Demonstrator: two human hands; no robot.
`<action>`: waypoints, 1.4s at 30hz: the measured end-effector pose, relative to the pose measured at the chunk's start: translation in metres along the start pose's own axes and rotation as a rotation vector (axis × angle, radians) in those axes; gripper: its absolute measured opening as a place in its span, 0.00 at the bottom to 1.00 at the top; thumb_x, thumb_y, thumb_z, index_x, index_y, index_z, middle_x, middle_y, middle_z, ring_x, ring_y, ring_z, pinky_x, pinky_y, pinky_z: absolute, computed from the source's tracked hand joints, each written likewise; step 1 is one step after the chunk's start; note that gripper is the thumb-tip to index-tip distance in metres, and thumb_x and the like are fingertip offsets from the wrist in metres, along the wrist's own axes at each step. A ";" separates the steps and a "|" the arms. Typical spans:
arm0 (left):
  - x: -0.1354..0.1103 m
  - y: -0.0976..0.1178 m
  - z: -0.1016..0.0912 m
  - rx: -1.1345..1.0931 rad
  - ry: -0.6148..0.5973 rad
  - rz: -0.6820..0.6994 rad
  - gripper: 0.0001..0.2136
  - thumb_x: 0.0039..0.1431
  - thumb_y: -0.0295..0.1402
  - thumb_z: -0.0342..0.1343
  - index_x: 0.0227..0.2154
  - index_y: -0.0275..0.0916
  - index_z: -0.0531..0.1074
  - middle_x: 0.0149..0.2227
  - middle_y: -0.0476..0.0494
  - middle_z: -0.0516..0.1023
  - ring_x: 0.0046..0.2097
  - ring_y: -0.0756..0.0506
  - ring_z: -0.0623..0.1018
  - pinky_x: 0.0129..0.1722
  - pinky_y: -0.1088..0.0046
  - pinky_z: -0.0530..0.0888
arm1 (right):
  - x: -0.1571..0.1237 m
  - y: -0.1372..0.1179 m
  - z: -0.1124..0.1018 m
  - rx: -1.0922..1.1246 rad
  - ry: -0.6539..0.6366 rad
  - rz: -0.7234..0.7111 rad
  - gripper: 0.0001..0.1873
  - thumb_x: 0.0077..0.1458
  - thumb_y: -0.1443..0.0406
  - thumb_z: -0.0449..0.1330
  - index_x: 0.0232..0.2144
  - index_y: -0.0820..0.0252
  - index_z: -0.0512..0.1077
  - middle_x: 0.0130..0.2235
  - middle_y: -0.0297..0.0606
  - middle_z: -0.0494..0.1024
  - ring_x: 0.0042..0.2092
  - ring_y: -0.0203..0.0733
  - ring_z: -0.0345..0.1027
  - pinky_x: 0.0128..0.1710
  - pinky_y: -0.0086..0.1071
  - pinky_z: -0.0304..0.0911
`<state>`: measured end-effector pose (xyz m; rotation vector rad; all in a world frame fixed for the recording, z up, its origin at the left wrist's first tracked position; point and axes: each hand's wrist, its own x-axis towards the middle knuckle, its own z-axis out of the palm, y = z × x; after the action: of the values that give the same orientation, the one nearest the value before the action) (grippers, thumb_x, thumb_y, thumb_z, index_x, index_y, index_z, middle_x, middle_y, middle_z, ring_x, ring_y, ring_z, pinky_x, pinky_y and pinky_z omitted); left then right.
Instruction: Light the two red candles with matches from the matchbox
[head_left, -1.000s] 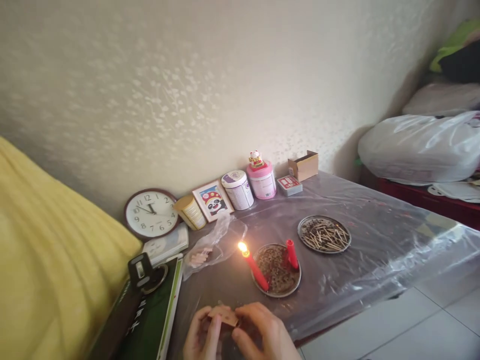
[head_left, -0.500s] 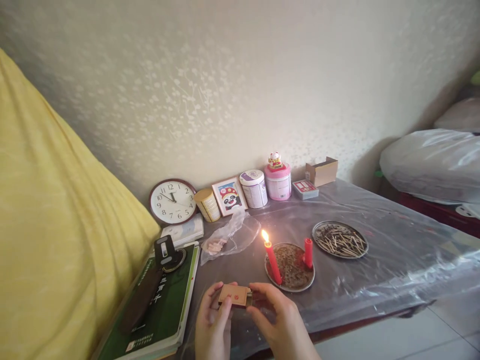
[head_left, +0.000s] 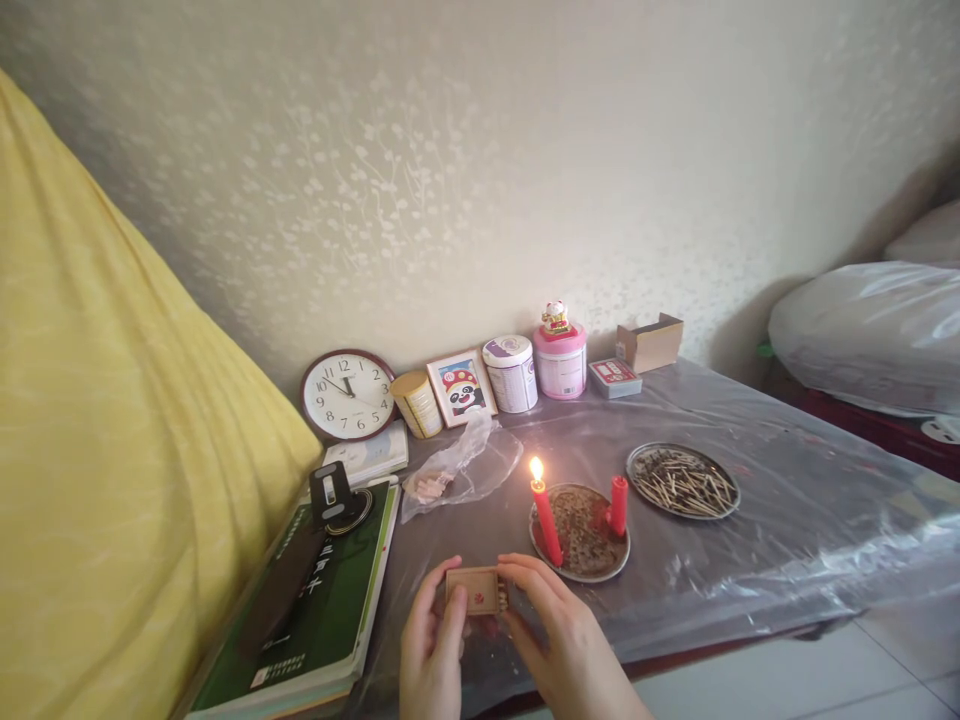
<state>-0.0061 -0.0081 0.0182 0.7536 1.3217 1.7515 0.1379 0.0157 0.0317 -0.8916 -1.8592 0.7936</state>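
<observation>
The left hand (head_left: 433, 645) pinches the matchbox (head_left: 474, 590), long axis nine-to-three. The right hand (head_left: 561, 632) curls at its three-o'clock end, nearer the showing matches (head_left: 503, 597); whether it grips anything, I cannot tell. A lit candle (head_left: 547, 524) stands at one o'clock.

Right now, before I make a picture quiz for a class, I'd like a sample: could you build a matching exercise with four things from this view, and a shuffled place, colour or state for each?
Things:
1. Matchbox
2. Taller red candle
3. Lucky cat figurine
4. Round clock

Descriptions:
A. On top of the pink can
B. White face with a dark reddish-brown rim
C. Held in the left hand, with the right hand at its end
D. Burning, with a flame at its tip

Right pairs: 1-C, 2-D, 3-A, 4-B
</observation>
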 end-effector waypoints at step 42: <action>0.003 -0.018 0.004 -0.045 -0.210 -0.170 0.14 0.51 0.44 0.61 0.30 0.36 0.73 0.21 0.49 0.72 0.19 0.50 0.68 0.18 0.75 0.64 | -0.002 0.007 -0.001 -0.334 -0.078 0.184 0.10 0.58 0.74 0.51 0.31 0.60 0.70 0.48 0.42 0.71 0.42 0.41 0.72 0.43 0.32 0.67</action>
<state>0.0003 -0.0014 0.0017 0.7553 1.1659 1.5190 0.1413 0.0173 0.0258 -1.2719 -2.0345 0.6434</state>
